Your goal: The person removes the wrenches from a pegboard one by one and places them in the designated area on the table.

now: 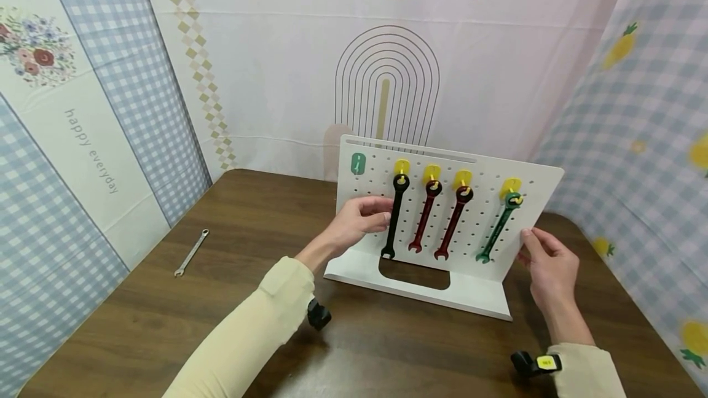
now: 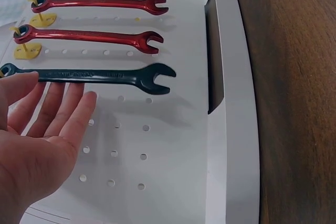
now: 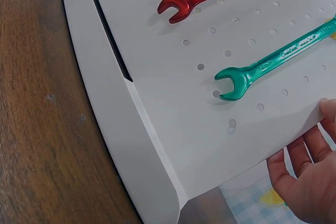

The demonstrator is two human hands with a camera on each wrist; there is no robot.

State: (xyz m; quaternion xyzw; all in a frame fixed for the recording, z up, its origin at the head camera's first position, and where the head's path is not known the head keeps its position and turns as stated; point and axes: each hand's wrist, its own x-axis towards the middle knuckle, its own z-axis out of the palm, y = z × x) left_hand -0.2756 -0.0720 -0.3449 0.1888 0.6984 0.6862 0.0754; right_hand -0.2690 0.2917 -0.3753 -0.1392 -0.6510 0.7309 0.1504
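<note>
A white pegboard stand (image 1: 365, 269) stands on the table, with several combination wrenches hanging from yellow hooks. My left hand (image 1: 359, 223) is at the black wrench (image 1: 395, 220), whose ring end is on its hook. In the left wrist view the thumb (image 2: 23, 85) overlaps the wrench's shank, and the other fingertips go behind it. My right hand (image 1: 553, 269) grips the board's right edge, thumb on the front and fingers behind. Close to it hangs the green wrench (image 1: 498, 229). Two red wrenches, one (image 1: 424, 217) left of the other (image 1: 453, 224), hang in between.
A silver wrench (image 1: 192, 253) lies on the wooden table (image 1: 249, 214) at the left. A green label (image 1: 358, 164) marks the board's upper left corner. Patterned cloth (image 1: 265, 78) hangs behind the table and along both sides.
</note>
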